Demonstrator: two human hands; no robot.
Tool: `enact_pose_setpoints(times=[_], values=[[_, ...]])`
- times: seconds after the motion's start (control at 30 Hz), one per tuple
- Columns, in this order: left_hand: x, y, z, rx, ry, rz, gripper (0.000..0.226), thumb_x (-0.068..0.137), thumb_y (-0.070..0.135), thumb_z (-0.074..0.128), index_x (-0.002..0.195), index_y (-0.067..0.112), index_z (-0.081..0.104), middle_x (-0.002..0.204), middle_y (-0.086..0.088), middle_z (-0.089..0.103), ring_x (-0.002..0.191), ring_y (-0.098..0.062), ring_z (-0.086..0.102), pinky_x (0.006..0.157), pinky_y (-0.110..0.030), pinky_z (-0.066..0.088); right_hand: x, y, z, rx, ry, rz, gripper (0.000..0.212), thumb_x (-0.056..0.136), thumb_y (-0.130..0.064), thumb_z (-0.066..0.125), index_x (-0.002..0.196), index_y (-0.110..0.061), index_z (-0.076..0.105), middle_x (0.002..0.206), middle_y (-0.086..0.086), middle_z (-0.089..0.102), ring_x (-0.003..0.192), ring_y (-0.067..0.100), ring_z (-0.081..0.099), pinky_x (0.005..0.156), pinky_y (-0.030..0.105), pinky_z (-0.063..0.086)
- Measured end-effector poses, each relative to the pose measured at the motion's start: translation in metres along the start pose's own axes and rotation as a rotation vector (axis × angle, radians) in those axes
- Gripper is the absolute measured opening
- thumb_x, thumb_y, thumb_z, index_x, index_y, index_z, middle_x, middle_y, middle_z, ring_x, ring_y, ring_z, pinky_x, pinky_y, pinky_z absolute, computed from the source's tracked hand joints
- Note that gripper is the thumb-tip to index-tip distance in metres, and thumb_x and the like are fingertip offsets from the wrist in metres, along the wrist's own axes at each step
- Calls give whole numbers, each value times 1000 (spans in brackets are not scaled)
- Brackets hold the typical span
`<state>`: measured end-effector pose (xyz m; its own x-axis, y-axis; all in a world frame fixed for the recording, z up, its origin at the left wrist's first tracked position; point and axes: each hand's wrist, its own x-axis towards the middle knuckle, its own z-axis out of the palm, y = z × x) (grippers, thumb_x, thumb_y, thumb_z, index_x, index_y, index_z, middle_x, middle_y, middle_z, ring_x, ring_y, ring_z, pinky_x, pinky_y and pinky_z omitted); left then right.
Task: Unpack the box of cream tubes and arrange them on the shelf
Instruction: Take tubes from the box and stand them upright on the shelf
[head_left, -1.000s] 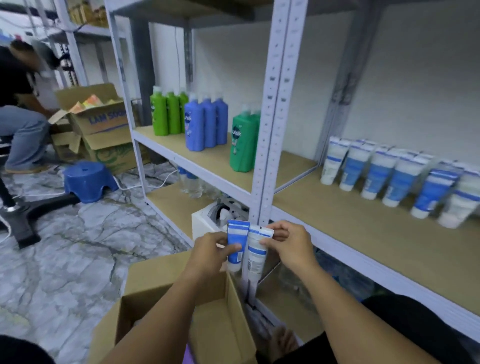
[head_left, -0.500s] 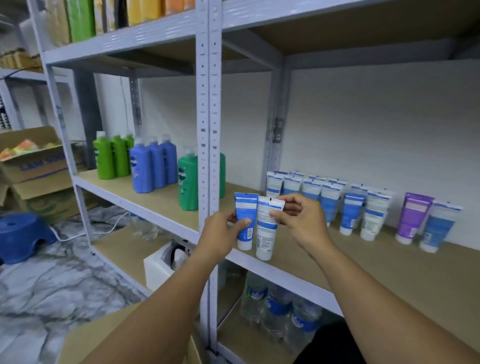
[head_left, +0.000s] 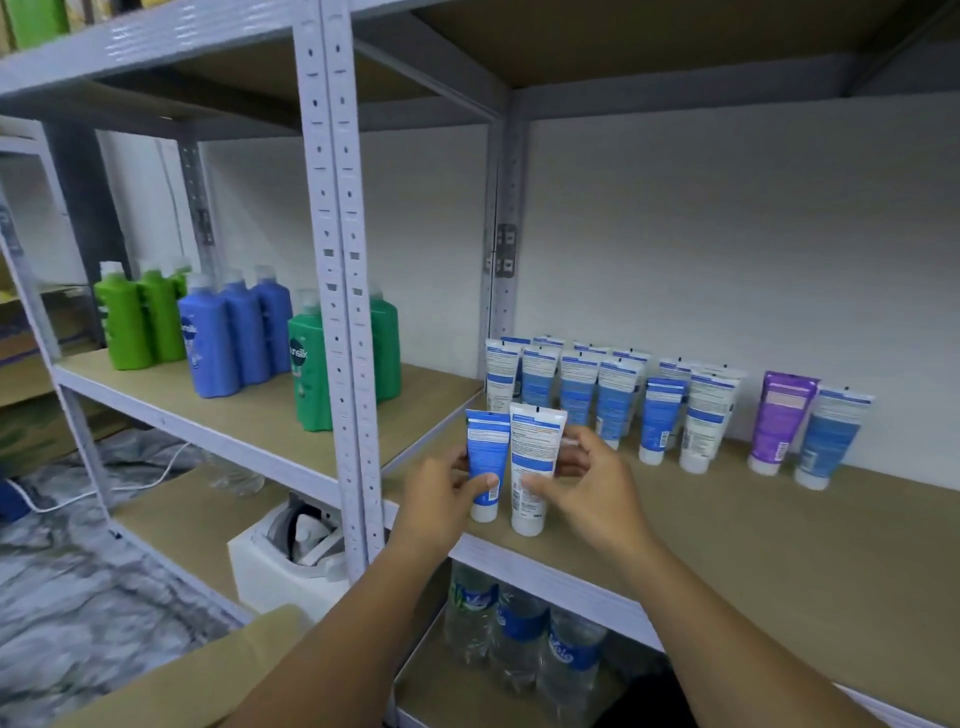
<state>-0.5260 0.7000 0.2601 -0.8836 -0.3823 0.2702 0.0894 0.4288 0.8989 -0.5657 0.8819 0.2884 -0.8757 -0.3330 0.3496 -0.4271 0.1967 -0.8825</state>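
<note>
Two tubes, blue (head_left: 487, 462) in left hand (head_left: 441, 499), white (head_left: 532, 467) in right hand (head_left: 592, 483), were gripped upright at shelf (head_left: 779, 561) edge; toppling was judged likely if released off-balance.

Two hands (head_left: 519, 499), two held tubes (head_left: 511, 462), one purple tube (head_left: 782, 421), three water bottles (head_left: 519, 634).
</note>
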Motion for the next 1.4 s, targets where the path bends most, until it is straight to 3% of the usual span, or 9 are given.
enact_pose_setpoints(times=[0.13, 0.3, 0.63, 0.87, 1.03, 1.3, 1.4], values=[[0, -11, 2, -18, 18, 24, 44, 80, 22, 81, 121, 23, 66, 108, 12, 74, 95, -3, 70, 84, -24, 59, -1, 24, 8, -32, -17, 34, 46, 73, -18, 85, 108, -28, 57, 100, -10, 71, 88, -3, 66, 80, 22, 56], [4, -3, 27, -56, -33, 60, 33, 79, 15, 82, 107, 25, 69, 94, 18, 74, 86, 5, 70, 75, -12, 55, -3, 33, -10, -33, 11, -5, 41, 78, -13, 80, 108, -26, 57, 102, -12, 70, 91, -5, 65, 78, 15, 52], [3, 35, 140, -126, -166, 159, 35, 80, 13, 80, 113, 21, 72, 99, 15, 76, 89, 5, 69, 80, -12, 53, -18, 72, -124, -122, 149, -19, 43, 84, -10, 74, 117, -30, 56, 106, -18, 69, 97, -4, 64, 81, 9, 48], [11, 61, 228, -167, -205, 192, 32, 80, 8, 79, 110, 17, 74, 95, 16, 75, 87, 7, 69, 82, -14, 53, -24, 110, -196, -160, 308, 2, 43, 85, -10, 72, 123, -24, 57, 110, -15, 70, 98, -1, 65, 85, 17, 52], [23, 68, 269, -169, -192, 204, 30, 83, 9, 76, 110, 20, 71, 95, 17, 75, 89, 7, 68, 85, -19, 56, -18, 127, -222, -170, 386, -11, 41, 87, -8, 70, 123, -22, 56, 109, -13, 69, 94, -5, 65, 76, 6, 48], [49, 70, 308, -154, -199, 235, 36, 86, 4, 71, 118, 19, 68, 102, 17, 73, 95, 6, 67, 85, -14, 52, 12, 151, -239, -238, 485, -51, 41, 87, -8, 68, 120, -29, 57, 105, -19, 67, 89, -5, 64, 73, 5, 46], [60, 69, 319, -120, -203, 250, 39, 87, 6, 71, 123, 19, 66, 108, 11, 73, 99, 3, 67, 93, -25, 55, 24, 159, -242, -270, 516, -43, 41, 87, -10, 69, 123, -25, 57, 107, -14, 67, 90, -5, 64, 73, 4, 46]])
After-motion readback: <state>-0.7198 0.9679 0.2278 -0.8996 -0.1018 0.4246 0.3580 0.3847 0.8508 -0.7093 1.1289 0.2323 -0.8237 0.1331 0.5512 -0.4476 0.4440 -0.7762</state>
